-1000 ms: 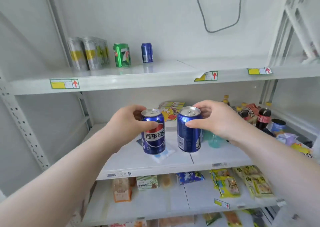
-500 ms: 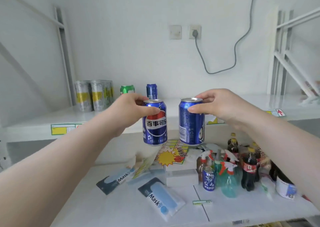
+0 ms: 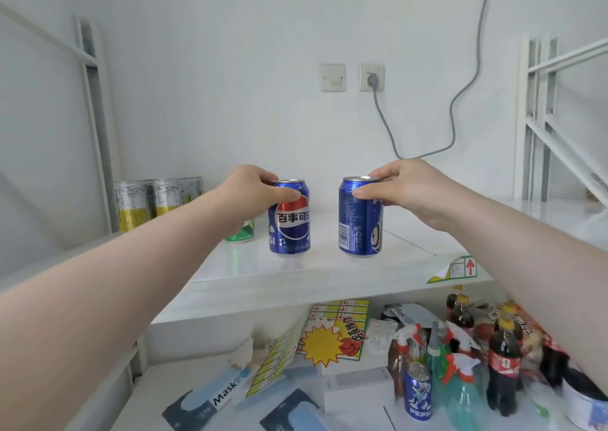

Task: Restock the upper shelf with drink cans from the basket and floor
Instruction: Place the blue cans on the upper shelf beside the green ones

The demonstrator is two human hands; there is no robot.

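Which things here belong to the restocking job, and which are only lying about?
Job: left hand, left blue can, right hand, right blue can, upper shelf, green can, silver cans.

Lying about: mask packs, spray bottles, cola bottles, wall cable.

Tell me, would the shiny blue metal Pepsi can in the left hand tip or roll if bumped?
Probably not easily: the shiny blue metal Pepsi can is upright and squat. Laid sideways, its round body would likely roll on the smooth white shelf. Its glossy wall may be slippery; the left hand grips it near the rim.
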